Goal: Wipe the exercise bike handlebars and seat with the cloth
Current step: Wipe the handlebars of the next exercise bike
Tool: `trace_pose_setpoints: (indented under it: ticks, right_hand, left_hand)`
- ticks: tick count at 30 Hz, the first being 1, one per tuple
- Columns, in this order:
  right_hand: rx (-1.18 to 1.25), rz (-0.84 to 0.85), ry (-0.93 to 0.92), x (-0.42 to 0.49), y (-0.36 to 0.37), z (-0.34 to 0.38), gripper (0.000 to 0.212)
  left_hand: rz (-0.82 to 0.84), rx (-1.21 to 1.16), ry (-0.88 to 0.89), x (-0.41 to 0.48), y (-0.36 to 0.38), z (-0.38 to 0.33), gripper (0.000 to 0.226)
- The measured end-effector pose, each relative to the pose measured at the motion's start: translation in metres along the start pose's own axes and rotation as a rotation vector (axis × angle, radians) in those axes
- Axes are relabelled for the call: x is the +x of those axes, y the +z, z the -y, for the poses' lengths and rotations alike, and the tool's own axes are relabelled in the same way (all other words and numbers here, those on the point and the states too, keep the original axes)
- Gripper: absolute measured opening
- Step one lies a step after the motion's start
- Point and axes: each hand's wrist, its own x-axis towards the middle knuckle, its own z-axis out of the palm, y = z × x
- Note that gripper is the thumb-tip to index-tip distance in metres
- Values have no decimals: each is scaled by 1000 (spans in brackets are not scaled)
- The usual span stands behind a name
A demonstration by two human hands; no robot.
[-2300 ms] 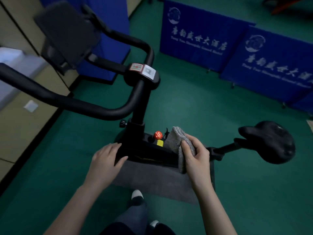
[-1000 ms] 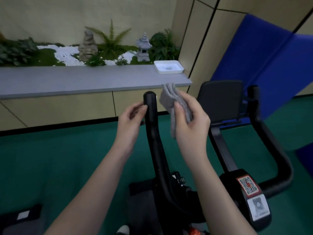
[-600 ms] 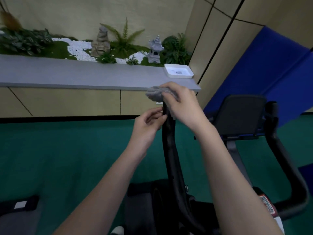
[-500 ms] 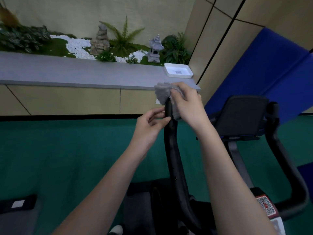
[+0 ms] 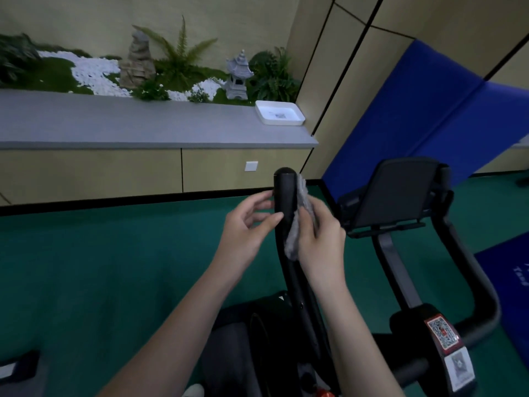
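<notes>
— Whereabouts of the cloth (image 5: 301,194)?

— Bunched in the right hand (image 5: 320,242), pressed flat against the right side of the handlebar (image 5: 284,193), just under its rounded black tip. Grey, fuzzy, with a loose end hanging below the palm beside the bar.

— Grip of that right hand?

— Closed round the cloth, thumb lying along it toward the bar, fingers wrapped behind and mostly hidden.

— And the left hand (image 5: 246,233)?

— On the opposite side of the same bar, level with the cloth. Loosely spread, fingers gently bent, holding nothing. Thumb tip and forefinger tip touching the bar's left edge, or very nearly; hard to tell for certain.

— So, bar between the two hands?

— Yes, standing upright between them, hands close on either side, cloth sandwiched on the right.

— Around them?

— Black screen holder (image 5: 400,190) just to the right of the right hand. Further right, the other handlebar arm (image 5: 472,267) curving down to a stem with a code sticker (image 5: 440,332). Behind, a grey counter (image 5: 143,124) with a white tray (image 5: 280,113) at its end, green floor (image 5: 114,267) below.
</notes>
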Motion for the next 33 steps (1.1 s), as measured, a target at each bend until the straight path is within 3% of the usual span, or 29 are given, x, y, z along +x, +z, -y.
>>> trace_pose_setpoints:
  ticks: [13,17,20,24,29,33]
  right_hand:
    - [-38,-272,-122,-22,14,2,27]
    - [-32,-390,-242,-8,14,14,25]
    - [-105,-267,-365,5,14,17,23]
    - [-185,-90,-391,-19,5,0,20]
    - [-126,-166,-435,-4,-8,3,20]
    - [-192,-34,-558,5,-4,0,21]
  left_hand:
    - [58,-27,-27,4,-7,4,37]
    - [80,-62,-40,5,-8,5,36]
    - [79,-84,-52,4,-9,5,36]
    - [105,-101,-58,3,-10,8,36]
    - [67,-79,-111,-3,-7,16,32]
    - [16,-55,-112,-10,-2,19,28]
